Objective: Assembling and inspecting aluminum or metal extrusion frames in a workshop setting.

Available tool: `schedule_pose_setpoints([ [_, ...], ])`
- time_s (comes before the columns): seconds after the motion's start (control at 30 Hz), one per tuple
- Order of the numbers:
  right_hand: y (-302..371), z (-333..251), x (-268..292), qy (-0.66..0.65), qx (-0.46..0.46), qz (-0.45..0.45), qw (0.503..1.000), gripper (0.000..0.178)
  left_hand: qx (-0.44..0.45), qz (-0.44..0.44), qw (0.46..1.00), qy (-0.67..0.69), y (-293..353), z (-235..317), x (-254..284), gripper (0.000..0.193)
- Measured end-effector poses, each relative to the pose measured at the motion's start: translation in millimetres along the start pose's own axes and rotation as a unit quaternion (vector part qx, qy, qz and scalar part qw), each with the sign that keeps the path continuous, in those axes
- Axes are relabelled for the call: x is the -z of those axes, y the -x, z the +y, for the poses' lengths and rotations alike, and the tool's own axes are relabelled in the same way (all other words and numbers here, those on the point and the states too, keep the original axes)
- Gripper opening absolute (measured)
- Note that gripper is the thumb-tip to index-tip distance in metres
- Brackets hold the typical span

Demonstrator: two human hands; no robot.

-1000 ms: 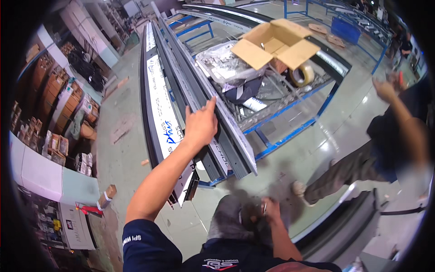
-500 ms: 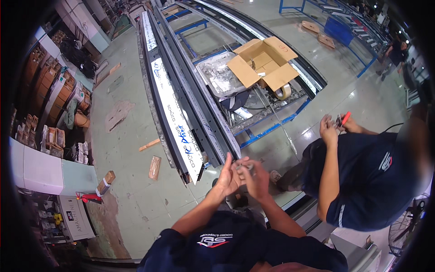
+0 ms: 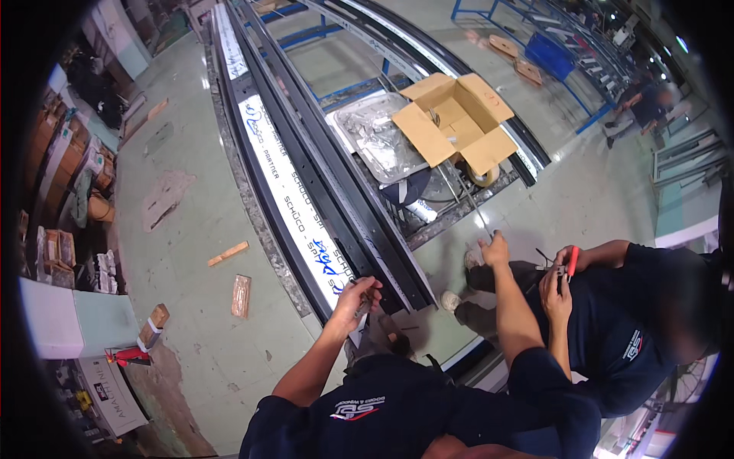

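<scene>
Profiles (image 3: 325,180) lie lengthwise on the desk (image 3: 312,35), ends apparently facing out for reach | left hand (image 3: 356,304), fingers curled by them, contents unclear | right hand (image 3: 497,251), fingers narrow near a rod (image 3: 472,202), grip uncertain

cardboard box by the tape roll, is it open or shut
Open: the cardboard box has its flaps spread outward, and its inside shows from above.

Left hand (image 3: 355,301) now parted from right hand (image 3: 495,249), left by the white-faced profile (image 3: 293,218), right out at a thin rod (image 3: 475,204)
</scene>
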State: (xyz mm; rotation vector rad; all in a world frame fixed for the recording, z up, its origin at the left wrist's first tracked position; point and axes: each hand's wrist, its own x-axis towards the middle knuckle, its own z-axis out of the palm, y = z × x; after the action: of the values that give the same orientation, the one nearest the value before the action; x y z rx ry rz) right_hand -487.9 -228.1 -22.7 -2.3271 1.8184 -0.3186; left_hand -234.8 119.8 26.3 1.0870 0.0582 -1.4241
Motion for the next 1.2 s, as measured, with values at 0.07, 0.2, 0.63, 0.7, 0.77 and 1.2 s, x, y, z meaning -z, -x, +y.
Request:
schedule_pose_setpoints([
  [0.07, -23, 12, -12, -0.028, -0.044, -0.179, 0.982, 0.038, -0.012, -0.004, 1.000, 0.022, 2, 15, 20, 0.029],
  [0.2, -46, 39, -20, -0.096, -0.075, -0.041, 0.992, 0.034, -0.014, 0.027, 0.999, 0.033, -7, 36, 34, 0.029],
  [0.63, -103, -139, -74, -0.002, 0.154, -0.085, 0.984, 0.038, 0.028, -0.059, 0.998, 0.006, -23, 60, 55, 0.031],
  [0.7, -134, -133, -100, 0.061, 0.024, -0.131, 0.989, 0.067, 0.045, -0.084, 0.995, 0.010, -28, 62, 56, 0.030],
  [0.77, -156, -125, -113, 0.084, -0.062, -0.221, 0.970, 0.080, 0.042, -0.094, 0.994, 0.034, -29, 60, 60, 0.030],
  [1.2, -152, -125, -72, -0.155, 0.021, -0.146, 0.977, 0.031, 0.031, -0.103, 0.993, 0.038, -29, 58, 65, 0.032],
])
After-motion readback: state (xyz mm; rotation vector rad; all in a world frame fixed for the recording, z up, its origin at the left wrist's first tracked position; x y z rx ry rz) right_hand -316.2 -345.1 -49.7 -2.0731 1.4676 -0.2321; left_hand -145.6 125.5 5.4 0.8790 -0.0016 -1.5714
